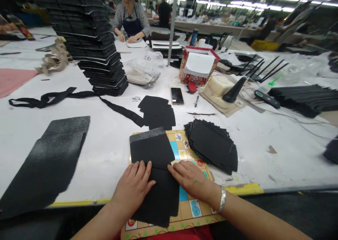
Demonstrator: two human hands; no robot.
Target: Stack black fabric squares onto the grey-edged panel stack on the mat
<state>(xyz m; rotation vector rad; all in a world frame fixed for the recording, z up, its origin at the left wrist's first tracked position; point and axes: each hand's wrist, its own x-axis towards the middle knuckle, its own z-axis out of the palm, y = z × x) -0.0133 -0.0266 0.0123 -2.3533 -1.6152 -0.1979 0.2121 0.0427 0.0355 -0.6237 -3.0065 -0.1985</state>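
Left hand point(131, 189) and right hand point(191, 179) rest on a black fabric panel point(149, 148) with a grey felt strip along its far edge. Fingers point(139, 172) lie flat and slightly apart, pressing down, clamped on nothing. The panel overlaps a second black fabric piece point(155, 197), and both lie on a printed game-board mat point(190, 212) at the tabletop's point(111, 155) near edge. Metal bangle point(222, 199) on right wrist.

Just right of the hands: fanned stack of black die-cut pieces point(212, 146), partly on the mat. Beyond the mat: smaller black stack point(157, 112), touching a long black strap point(50, 98). Left: large grey-black sheets point(47, 162). Far left: tall black stack point(89, 39). Smartphone point(177, 96) lies further off. Co-worker point(131, 18) across the tabletop, both hands on white material.
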